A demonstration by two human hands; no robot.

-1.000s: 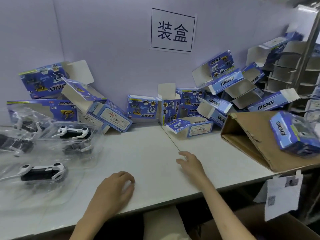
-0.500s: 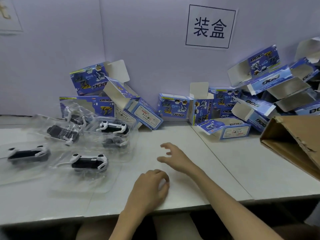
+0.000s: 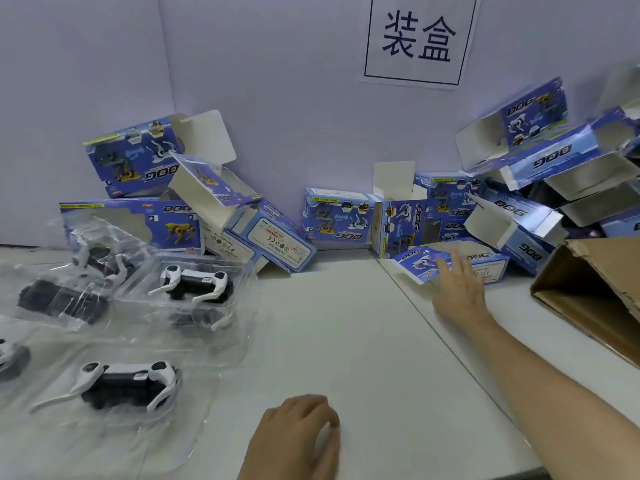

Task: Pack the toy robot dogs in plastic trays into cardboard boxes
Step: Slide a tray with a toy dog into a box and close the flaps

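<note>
White tabletop (image 3: 346,341), a seam running diagonally across it, loaded at left, back and right.
Clear trays (image 3: 197,407) holding black-and-white dogs (image 3: 128,384) crowd its left side, some overlapping; blue boxes (image 3: 336,220) (most with flaps open) lie heaped along the back edge against the wall, with a flat box (image 3: 420,263) just ahead of the heap; a brown carton (image 3: 595,299) lies on its side at the right. The left hand (image 3: 298,434) rests loosely curled near the front edge; the right hand (image 3: 457,289) reaches over the flat box, fingers straight.
</note>
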